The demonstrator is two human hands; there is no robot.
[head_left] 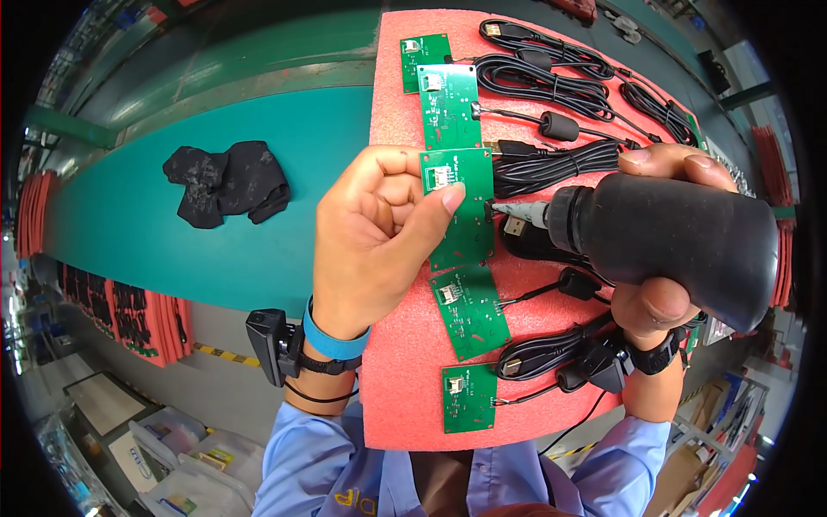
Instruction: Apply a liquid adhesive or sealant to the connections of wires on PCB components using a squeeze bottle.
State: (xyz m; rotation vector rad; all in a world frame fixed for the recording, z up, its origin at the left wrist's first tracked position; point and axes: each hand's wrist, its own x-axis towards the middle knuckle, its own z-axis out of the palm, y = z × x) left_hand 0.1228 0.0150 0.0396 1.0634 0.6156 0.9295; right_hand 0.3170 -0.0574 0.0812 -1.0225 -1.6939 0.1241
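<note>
My left hand (379,228) pinches the left edge of a green circuit board (469,228), thumb on top beside a white connector. In my right hand (659,302) lies a black squeeze bottle (680,237), tipped on its side. Its pale nozzle (521,211) points left and meets, or nearly meets, the board's right edge, where a dark spot marks the cable joint. Further boards lie in a column above and below: one board (450,108) just beyond, another board (469,314) just nearer. Coiled black USB cables (551,168) run from the boards, partly hidden behind the bottle.
A pink foam sheet (401,345) carries the boards and cables. To its left, a black crumpled cloth (228,181) rests on the green tabletop (112,207). Foam sheets loaded with cables (129,314) stand at the lower left, near clear plastic bins (202,474).
</note>
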